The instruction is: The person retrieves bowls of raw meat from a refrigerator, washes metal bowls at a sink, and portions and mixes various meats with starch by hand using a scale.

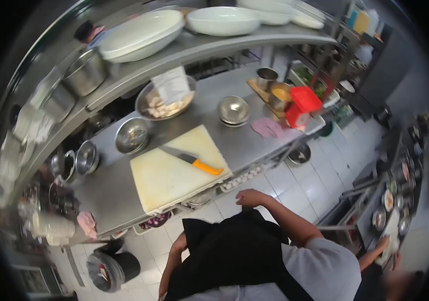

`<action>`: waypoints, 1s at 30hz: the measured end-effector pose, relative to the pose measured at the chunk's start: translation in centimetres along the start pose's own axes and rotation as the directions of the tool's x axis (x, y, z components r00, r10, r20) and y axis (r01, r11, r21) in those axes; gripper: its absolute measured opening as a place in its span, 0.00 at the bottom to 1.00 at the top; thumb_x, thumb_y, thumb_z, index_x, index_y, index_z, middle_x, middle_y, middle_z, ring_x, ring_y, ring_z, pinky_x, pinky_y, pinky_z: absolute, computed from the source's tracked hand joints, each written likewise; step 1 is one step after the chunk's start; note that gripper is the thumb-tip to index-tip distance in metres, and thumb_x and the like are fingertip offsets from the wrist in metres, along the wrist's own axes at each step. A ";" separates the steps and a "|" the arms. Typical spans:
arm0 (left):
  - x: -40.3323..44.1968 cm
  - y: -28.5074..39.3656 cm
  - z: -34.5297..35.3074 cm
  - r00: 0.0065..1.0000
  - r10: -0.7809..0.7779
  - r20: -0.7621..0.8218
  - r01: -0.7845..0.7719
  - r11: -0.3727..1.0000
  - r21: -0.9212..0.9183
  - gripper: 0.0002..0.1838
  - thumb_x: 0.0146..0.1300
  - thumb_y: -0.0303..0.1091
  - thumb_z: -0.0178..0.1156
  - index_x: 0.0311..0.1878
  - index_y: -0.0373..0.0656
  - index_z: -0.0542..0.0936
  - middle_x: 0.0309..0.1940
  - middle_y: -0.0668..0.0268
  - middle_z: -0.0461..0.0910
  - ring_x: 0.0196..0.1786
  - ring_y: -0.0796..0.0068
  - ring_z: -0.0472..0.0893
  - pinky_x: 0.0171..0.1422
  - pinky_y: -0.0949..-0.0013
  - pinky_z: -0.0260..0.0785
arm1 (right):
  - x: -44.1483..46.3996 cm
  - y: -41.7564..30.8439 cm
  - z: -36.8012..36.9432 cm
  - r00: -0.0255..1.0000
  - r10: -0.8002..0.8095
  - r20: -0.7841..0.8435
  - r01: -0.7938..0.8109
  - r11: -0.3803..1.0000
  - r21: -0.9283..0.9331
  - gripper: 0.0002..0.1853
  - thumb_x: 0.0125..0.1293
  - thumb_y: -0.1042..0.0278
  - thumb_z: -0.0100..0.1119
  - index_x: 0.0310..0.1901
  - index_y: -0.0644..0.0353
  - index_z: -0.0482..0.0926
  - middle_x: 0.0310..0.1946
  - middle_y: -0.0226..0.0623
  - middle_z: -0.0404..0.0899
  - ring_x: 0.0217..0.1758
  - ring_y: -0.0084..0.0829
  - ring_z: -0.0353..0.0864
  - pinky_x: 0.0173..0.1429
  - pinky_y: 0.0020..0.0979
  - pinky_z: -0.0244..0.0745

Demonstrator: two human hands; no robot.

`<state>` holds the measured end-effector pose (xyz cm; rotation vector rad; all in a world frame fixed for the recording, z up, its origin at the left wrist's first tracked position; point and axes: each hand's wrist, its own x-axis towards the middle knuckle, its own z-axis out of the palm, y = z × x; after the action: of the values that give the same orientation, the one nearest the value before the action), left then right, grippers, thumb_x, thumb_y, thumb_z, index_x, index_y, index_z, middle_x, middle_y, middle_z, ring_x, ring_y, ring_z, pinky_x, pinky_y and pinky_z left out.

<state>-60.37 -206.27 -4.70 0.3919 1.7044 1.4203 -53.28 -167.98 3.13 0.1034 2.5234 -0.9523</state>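
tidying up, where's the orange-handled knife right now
In the head view, just left of centre, the orange-handled knife lies on the cutting board, its handle near the board's right edge.

Cutting board: brightly, evenly lit, outline fairly crisp.
Steel counter: dull, soft glare around the board.
Paper sheet: beyond the board, washed out, writing illegible.
Steel shelf: beyond the board, bowed by wide-lens distortion; dark shadow beneath.
Other person: far right of the board, partly smeared by blur.
Corners: farthest from the board, black vignette.
Light: diffuse, source hard to tell.
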 end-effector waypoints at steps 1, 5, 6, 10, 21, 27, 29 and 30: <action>1.2 0.6 0.1 1.000 0.023 0.014 -0.023 0.999 -0.047 0.16 0.60 0.30 0.56 0.50 0.34 0.76 0.44 0.62 0.80 0.40 0.68 0.80 0.49 0.64 0.73 | -0.1 -0.2 0.1 0.998 -0.056 -0.027 0.054 0.996 -0.075 0.22 0.59 0.52 0.56 0.49 0.59 0.77 0.43 0.43 0.80 0.47 0.41 0.78 0.51 0.36 0.72; 4.8 2.9 1.0 0.988 -0.149 0.031 0.152 0.959 -0.240 0.17 0.59 0.29 0.58 0.50 0.32 0.75 0.42 0.60 0.80 0.41 0.68 0.80 0.47 0.66 0.72 | -1.1 -1.8 -2.9 0.992 -0.128 -0.010 0.124 0.935 0.333 0.14 0.57 0.60 0.58 0.43 0.57 0.79 0.36 0.40 0.81 0.40 0.40 0.79 0.47 0.35 0.72; 4.3 4.8 1.4 0.994 -0.029 -0.101 0.062 0.939 0.338 0.17 0.58 0.29 0.57 0.50 0.33 0.75 0.41 0.57 0.80 0.41 0.65 0.81 0.45 0.66 0.73 | -0.7 0.1 -3.6 0.965 -0.152 -0.213 0.207 0.942 0.263 0.13 0.57 0.61 0.57 0.41 0.57 0.79 0.34 0.39 0.81 0.38 0.40 0.79 0.45 0.35 0.73; 2.7 8.3 2.5 0.918 0.239 -0.315 -0.083 0.895 0.438 0.10 0.61 0.30 0.55 0.43 0.34 0.77 0.30 0.56 0.79 0.30 0.69 0.80 0.34 0.69 0.72 | -1.8 4.1 -11.9 0.738 0.078 -0.670 0.074 0.978 0.196 0.09 0.54 0.64 0.58 0.34 0.59 0.78 0.29 0.42 0.80 0.32 0.38 0.79 0.39 0.37 0.73; 32.1 27.1 8.6 0.743 0.530 -0.409 -0.286 0.804 0.522 0.14 0.59 0.37 0.60 0.41 0.35 0.78 0.28 0.51 0.81 0.33 0.53 0.81 0.39 0.60 0.72 | 2.2 0.3 -8.4 0.847 -0.307 -0.434 0.413 0.894 0.173 0.07 0.55 0.65 0.56 0.32 0.59 0.75 0.27 0.43 0.76 0.32 0.44 0.76 0.38 0.39 0.70; 41.4 31.6 10.8 0.702 0.510 -0.496 0.121 0.602 0.790 0.16 0.54 0.37 0.60 0.40 0.34 0.77 0.38 0.45 0.79 0.45 0.45 0.79 0.47 0.54 0.72 | -7.0 6.6 -5.0 0.955 -0.254 -0.154 0.296 0.834 0.465 0.14 0.62 0.61 0.56 0.44 0.61 0.76 0.39 0.42 0.81 0.41 0.41 0.80 0.46 0.36 0.74; 43.6 30.6 9.1 0.672 0.515 -0.532 0.262 0.506 0.822 0.16 0.52 0.38 0.59 0.40 0.37 0.77 0.39 0.47 0.80 0.45 0.48 0.79 0.46 0.54 0.73 | -10.7 12.3 -6.0 0.952 -0.051 -0.301 0.177 0.896 0.408 0.13 0.61 0.63 0.56 0.44 0.61 0.76 0.40 0.44 0.81 0.43 0.41 0.81 0.47 0.37 0.74; 45.7 29.5 7.3 0.651 0.579 -0.491 0.307 0.390 0.868 0.16 0.51 0.38 0.59 0.40 0.38 0.78 0.39 0.49 0.80 0.44 0.50 0.80 0.45 0.54 0.74 | -12.4 14.4 -7.8 0.949 0.078 -0.304 0.059 0.907 0.418 0.14 0.61 0.63 0.56 0.44 0.62 0.76 0.39 0.45 0.81 0.43 0.42 0.80 0.47 0.37 0.75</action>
<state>-89.45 -160.53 3.68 0.6072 3.2572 0.4939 -41.83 -151.03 4.81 0.4313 2.5399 -1.5787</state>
